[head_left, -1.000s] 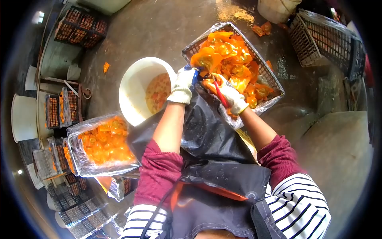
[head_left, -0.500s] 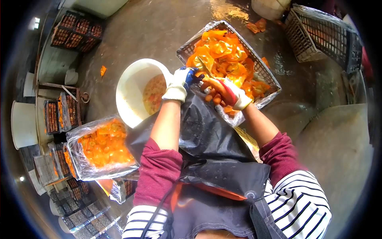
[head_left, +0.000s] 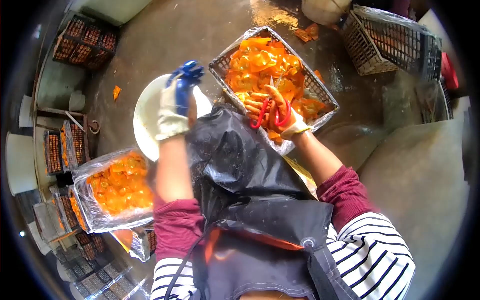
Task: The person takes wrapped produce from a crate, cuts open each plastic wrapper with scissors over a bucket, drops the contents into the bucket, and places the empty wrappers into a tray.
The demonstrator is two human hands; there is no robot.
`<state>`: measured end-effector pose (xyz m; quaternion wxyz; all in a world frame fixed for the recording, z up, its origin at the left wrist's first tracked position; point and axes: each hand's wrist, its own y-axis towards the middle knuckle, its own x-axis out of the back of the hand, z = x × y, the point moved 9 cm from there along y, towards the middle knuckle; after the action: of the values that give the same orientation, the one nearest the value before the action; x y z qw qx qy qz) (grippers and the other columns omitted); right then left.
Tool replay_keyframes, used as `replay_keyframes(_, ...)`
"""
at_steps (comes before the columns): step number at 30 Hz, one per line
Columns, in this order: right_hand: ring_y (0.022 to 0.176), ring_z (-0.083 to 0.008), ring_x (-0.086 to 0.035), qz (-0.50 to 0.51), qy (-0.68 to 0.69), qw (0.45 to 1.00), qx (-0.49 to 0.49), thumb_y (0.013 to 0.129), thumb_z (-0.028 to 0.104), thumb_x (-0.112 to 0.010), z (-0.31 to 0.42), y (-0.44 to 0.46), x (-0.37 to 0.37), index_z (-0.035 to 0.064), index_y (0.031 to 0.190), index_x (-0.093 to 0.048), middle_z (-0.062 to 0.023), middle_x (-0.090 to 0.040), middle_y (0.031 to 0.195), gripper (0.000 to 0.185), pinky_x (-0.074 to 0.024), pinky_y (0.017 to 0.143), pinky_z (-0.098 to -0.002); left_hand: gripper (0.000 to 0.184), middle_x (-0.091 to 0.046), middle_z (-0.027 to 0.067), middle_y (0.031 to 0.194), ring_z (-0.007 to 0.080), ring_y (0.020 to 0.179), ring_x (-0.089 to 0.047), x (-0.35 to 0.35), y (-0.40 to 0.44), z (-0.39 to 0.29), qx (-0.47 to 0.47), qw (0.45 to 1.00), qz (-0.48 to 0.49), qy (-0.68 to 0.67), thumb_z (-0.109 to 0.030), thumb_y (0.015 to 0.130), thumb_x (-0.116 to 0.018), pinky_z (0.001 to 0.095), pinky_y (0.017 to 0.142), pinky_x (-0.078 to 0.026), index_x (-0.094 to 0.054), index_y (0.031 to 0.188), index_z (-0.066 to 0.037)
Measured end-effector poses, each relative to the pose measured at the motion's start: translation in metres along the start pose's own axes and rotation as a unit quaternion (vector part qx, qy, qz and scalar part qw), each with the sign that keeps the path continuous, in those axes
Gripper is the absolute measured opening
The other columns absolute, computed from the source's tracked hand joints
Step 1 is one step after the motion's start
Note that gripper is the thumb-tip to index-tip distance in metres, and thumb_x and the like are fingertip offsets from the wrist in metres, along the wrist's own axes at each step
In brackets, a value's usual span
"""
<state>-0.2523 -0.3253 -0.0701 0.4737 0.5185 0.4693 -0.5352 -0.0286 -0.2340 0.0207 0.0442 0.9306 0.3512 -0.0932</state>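
Note:
Red-handled scissors (head_left: 284, 116) are in my right hand (head_left: 280, 112), which wears a white glove with an orange-stained palm. The hand is over the near side of a plastic-lined crate (head_left: 320, 85) full of orange, wet-looking pieces (head_left: 265, 60). My left hand (head_left: 181, 95), in a white and blue glove, is above a white bucket (head_left: 145, 120) and covers much of its opening. Its fingers look bent and are smeared by motion, so whether they hold anything is unclear. A black apron (head_left: 235, 155) covers my lap.
To the left is a lined crate (head_left: 80, 175) of orange pieces (head_left: 121, 185). Stacked black crates (head_left: 85, 42) stand at the upper left. More crates (head_left: 395, 37) and a white bucket (head_left: 325, 10) are at the upper right. Orange scraps (head_left: 307, 33) lie on the floor.
My left hand has left the lined crate's edge and moved left over the bucket. My right hand has turned, showing the scissors' red handles more fully. The view has shifted slightly.

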Motion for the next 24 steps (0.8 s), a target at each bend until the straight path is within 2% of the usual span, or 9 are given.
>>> replay_keyframes(2, 0.128, -0.0321, -0.042, 0.041, -0.265, 0.96, 0.085, 0.096, 0.009, -0.046, 0.004, 0.002, -0.014, 0.0078, 0.142, -0.022, -0.0232, -0.039, 0.138, 0.051, -0.0345, 0.107, -0.0433, 0.034, -0.064, 0.0149, 0.108, 0.0232, 0.1, -0.063, 0.003, -0.037, -0.066, -0.034, 0.992, -0.055, 0.113, -0.016, 0.091, -0.051, 0.0315, 0.089, -0.048, -0.056, 0.116, 0.005)
replay_keyframes(6, 0.117, -0.022, -0.049, -0.058, -0.72, 0.666, 0.188, 0.092, 0.014, -0.052, 0.03, 0.004, -0.042, 0.0042, 0.139, -0.03, -0.0168, -0.042, 0.136, 0.054, -0.0437, 0.095, -0.0321, 0.034, -0.063, 0.0155, 0.112, 0.0229, 0.101, -0.062, 0.173, -0.085, -0.041, 0.027, 0.984, -0.17, 0.052, -0.018, 0.093, -0.047, 0.0325, 0.089, -0.048, -0.057, 0.117, 0.004)
replay_keyframes(8, 0.108, -0.0165, -0.051, -0.176, -0.52, 0.818, 0.171, 0.093, 0.023, -0.051, 0.03, 0.029, -0.06, 0.0088, 0.139, -0.034, -0.0094, -0.049, 0.125, 0.051, -0.0466, 0.088, -0.0274, 0.029, -0.065, 0.0133, 0.108, 0.0224, 0.098, -0.063, 0.222, -0.154, -0.063, -0.027, 0.942, -0.267, 0.204, -0.014, 0.091, -0.049, 0.0301, 0.085, -0.049, -0.06, 0.111, 0.002)
replay_keyframes(11, 0.113, -0.0245, -0.052, -0.007, -0.262, 0.965, 0.017, 0.095, 0.036, -0.045, -0.009, 0.093, -0.086, 0.0026, 0.128, -0.046, -0.0125, -0.054, 0.124, 0.048, -0.0414, 0.097, -0.0376, 0.029, -0.067, 0.0118, 0.101, 0.0209, 0.093, -0.065, 0.245, -0.254, -0.116, -0.036, 0.771, -0.283, 0.569, -0.016, 0.089, -0.052, 0.0294, 0.082, -0.05, -0.061, 0.11, 0.001)
replay_keyframes(12, 0.114, -0.0271, -0.052, 0.03, -0.19, 0.98, -0.041, 0.095, 0.041, -0.043, -0.028, 0.107, -0.1, 0.0005, 0.125, -0.05, -0.0135, -0.056, 0.124, 0.051, -0.0396, 0.101, -0.0409, 0.028, -0.067, 0.0118, 0.099, 0.0202, 0.09, -0.065, 0.287, -0.29, -0.109, -0.012, 0.847, -0.411, 0.338, -0.016, 0.089, -0.053, 0.0285, 0.077, -0.05, -0.062, 0.11, 0.0)
replay_keyframes(13, 0.116, -0.0279, -0.051, 0.09, -0.181, 0.976, -0.075, 0.093, 0.042, -0.046, -0.043, 0.124, -0.113, -0.0004, 0.123, -0.051, -0.0131, -0.056, 0.124, 0.052, -0.0375, 0.102, -0.0414, 0.028, -0.067, 0.0118, 0.097, 0.0195, 0.087, -0.065, 0.326, -0.319, -0.084, -0.009, 0.863, -0.5, 0.077, -0.016, 0.088, -0.054, 0.0276, 0.071, -0.051, -0.062, 0.111, -0.001)
replay_keyframes(14, 0.117, -0.0279, -0.05, 0.043, -0.185, 0.98, -0.056, 0.093, 0.04, -0.048, -0.057, 0.136, -0.119, -0.0012, 0.123, -0.051, -0.0133, -0.055, 0.125, 0.051, -0.0378, 0.102, -0.0408, 0.027, -0.067, 0.011, 0.095, 0.0179, 0.082, -0.065, 0.364, -0.351, -0.075, -0.025, 0.838, -0.543, 0.056, -0.014, 0.087, -0.056, 0.025, 0.064, -0.048, -0.062, 0.111, -0.004)
replay_keyframes(19, 0.115, -0.0304, -0.047, -0.018, -0.245, 0.967, -0.063, 0.093, 0.035, -0.052, -0.142, 0.19, -0.126, 0.002, 0.122, -0.048, -0.0162, -0.047, 0.129, 0.044, -0.0407, 0.096, -0.0427, 0.03, -0.068, 0.0122, 0.1, 0.0218, 0.09, -0.065, 0.361, -0.421, -0.16, -0.068, 0.675, -0.668, 0.307, -0.018, 0.087, -0.057, 0.03, 0.077, -0.048, -0.061, 0.114, -0.005)
replay_keyframes(24, 0.103, -0.0238, -0.052, 0.064, -0.387, 0.916, -0.084, 0.091, 0.039, -0.053, -0.212, 0.197, -0.106, -0.0013, 0.118, -0.05, -0.0121, -0.055, 0.11, 0.048, -0.0428, 0.084, -0.0338, 0.04, -0.062, 0.0157, 0.114, 0.0305, 0.105, -0.059, 0.396, -0.397, -0.179, -0.025, 0.566, -0.586, 0.579, -0.026, 0.086, -0.06, 0.0374, 0.09, -0.045, -0.057, 0.122, -0.01)
